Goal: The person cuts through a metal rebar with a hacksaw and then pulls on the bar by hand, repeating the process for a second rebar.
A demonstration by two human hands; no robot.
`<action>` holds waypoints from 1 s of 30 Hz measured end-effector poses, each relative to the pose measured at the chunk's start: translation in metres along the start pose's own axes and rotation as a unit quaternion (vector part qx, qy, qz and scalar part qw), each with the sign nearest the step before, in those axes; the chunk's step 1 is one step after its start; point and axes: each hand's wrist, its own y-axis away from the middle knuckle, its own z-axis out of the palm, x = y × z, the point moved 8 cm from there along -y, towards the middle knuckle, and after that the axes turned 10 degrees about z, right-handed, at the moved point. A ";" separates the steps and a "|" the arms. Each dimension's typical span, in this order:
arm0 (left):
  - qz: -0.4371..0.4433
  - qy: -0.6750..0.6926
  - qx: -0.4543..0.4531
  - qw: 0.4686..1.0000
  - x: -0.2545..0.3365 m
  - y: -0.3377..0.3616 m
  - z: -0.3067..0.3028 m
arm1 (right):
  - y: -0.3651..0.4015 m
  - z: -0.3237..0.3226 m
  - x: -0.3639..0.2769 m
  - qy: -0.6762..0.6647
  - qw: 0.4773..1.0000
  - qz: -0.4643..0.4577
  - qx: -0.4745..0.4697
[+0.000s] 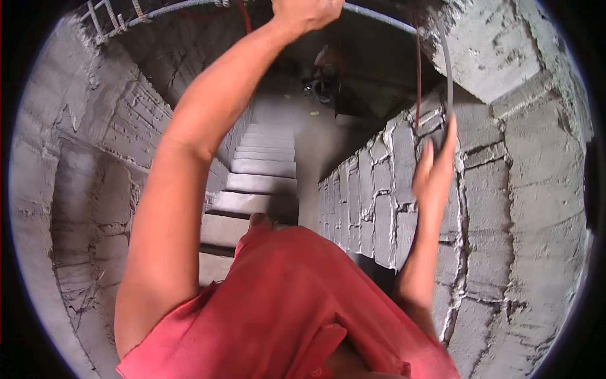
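My left hand [307, 12] is at the top edge of the view, its fingers wrapped round a grey metal bar [382, 18] that spans the stairwell overhead. Part of that hand is cut off by the frame. On the right, my right hand [435, 167] is raised in front of the block wall [394, 183], thumb apart from the stretched fingers. Its fingertips meet the lower end of a thin grey cable or rod [449, 72]. A reddish cord [418, 79] hangs just left of that hand.
Concrete steps [262, 184] lead down ahead, with my shoe [259, 220] near the upper ones. Rough plastered wall [120, 145] rises on the left. Bent rebar ends [112, 16] stick out at the top left. A dark bundled object [320, 85] lies at the bottom.
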 end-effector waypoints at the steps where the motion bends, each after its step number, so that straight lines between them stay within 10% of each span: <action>1: 0.026 0.028 0.003 0.999 0.002 -0.001 0.001 | -0.023 0.006 -0.011 -0.006 1.000 0.003 -0.009; 9: 0.010 0.025 0.001 1.000 0.000 -0.002 -0.004 | 0.066 -0.013 0.030 0.043 0.999 -0.022 0.022; 15: 0.005 0.039 -0.033 0.999 -0.007 -0.004 0.001 | -0.041 0.009 -0.027 0.017 0.989 -0.124 0.081; 21: -0.009 0.014 -0.020 1.000 -0.002 -0.003 0.000 | 0.062 -0.013 0.031 0.004 1.000 0.002 0.008; 26: 0.104 0.031 -0.016 0.994 0.007 -0.001 -0.004 | -0.041 0.008 -0.024 0.014 0.988 -0.138 0.068; 30: 0.005 0.066 -0.021 0.998 -0.007 -0.003 -0.001 | 0.027 0.000 0.005 0.043 0.995 -0.076 0.045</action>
